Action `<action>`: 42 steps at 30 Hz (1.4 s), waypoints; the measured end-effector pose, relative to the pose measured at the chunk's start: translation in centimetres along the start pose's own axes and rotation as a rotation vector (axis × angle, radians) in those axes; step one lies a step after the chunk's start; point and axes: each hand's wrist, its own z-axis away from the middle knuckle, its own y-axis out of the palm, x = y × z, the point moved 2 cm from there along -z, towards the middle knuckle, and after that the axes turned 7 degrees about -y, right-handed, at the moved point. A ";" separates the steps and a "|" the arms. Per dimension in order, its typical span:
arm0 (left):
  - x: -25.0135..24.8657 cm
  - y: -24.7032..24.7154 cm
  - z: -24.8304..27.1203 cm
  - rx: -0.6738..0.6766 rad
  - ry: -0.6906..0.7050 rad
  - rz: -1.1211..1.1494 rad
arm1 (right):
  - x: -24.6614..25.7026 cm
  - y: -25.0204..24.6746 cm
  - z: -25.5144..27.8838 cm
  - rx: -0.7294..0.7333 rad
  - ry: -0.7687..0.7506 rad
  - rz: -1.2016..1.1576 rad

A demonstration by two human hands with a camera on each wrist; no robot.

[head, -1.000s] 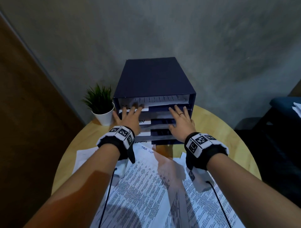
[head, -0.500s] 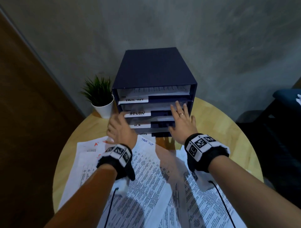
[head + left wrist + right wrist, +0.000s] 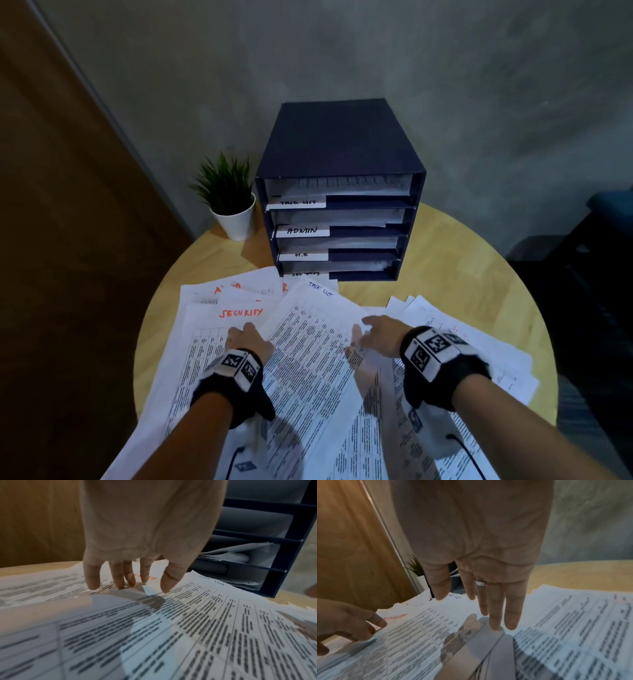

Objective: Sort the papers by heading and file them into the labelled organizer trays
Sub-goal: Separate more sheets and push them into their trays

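On the round wooden table (image 3: 462,260), loose printed papers (image 3: 308,370) are lying fanned and overlapping in front of a dark blue organizer (image 3: 337,192), whose four trays are already holding sheets behind labels reading TASK LIST, ADMIN and H.R; the lowest label is half hidden by paper edges. A sheet headed TASK LIST (image 3: 320,289) is lying uppermost, partly covering one headed SECURITY (image 3: 241,312). The left hand (image 3: 248,341) is resting relaxed fingertips (image 3: 120,582) on the pile, grasping nothing. The right hand (image 3: 380,337) is reaching over the papers, fingers (image 3: 494,609) straight and loose. A potted plant (image 3: 227,197) is standing just left of the organizer.
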 end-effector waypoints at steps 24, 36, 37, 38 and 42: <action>3.0 -0.3 1.1 -0.167 0.259 0.699 | -0.7 2.7 0.5 -0.127 0.030 -0.189; 2.3 -3.8 4.8 0.065 0.362 1.244 | 0.2 0.2 2.6 -0.506 -0.010 -0.829; 2.1 -4.1 4.9 0.093 0.364 1.275 | 0.4 0.1 2.8 -0.488 -0.021 -0.819; 1.9 -4.3 5.0 0.117 0.357 1.302 | 0.5 -0.1 3.0 -0.491 -0.029 -0.815; 1.5 -4.7 5.0 0.220 0.302 1.431 | 0.3 -0.5 3.6 -0.416 -0.039 -0.828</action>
